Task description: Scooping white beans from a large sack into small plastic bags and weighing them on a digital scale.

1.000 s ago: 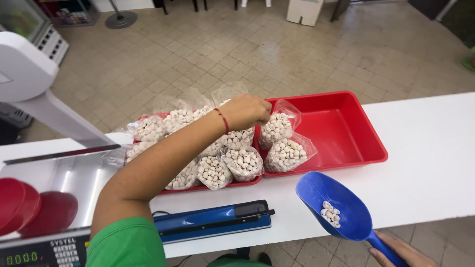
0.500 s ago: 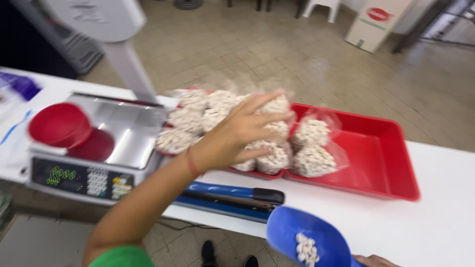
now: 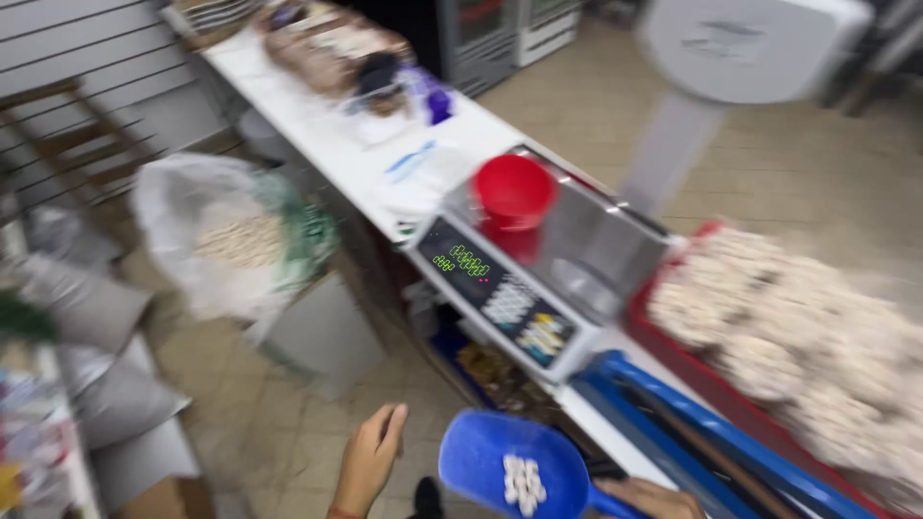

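At the far left of the view, grey sacks [image 3: 87, 317] are seen on the floor, and beside them an open white sack [image 3: 231, 235] filled with pale kernels, none of which was in sight a second ago, when the view looked straight down on the red tray; the view has swung leftward, away from the tray and toward this sack. Low in the middle, the left hand [image 3: 370, 461], which half a second ago was stretched over the bagged kernels, is now drawn back off the tray and hangs empty below the counter edge, fingers loosely extended and nearly flat, touching nothing. Just right of it, the blue scoop [image 3: 514, 471] is held by its handle in the right hand [image 3: 654, 500], of which only the curled fingers show at the bottom edge; a small heap of white kernels [image 3: 524, 481] is still carried in the scoop's bowl. Above the scoop, on the white counter [image 3: 336, 144], a weighing scale [image 3: 538, 279] is seen with a red bowl [image 3: 514, 192] standing on its steel pan. Further right, a long blue bar-shaped device [image 3: 711, 432] lies along the counter's near edge, and beyond it the red tray [image 3: 644, 308] holds the filled clear bags of kernels [image 3: 808, 327], heavily blurred. From the withdrawn hand and the turned view it is judged that the bags have been left in the tray.
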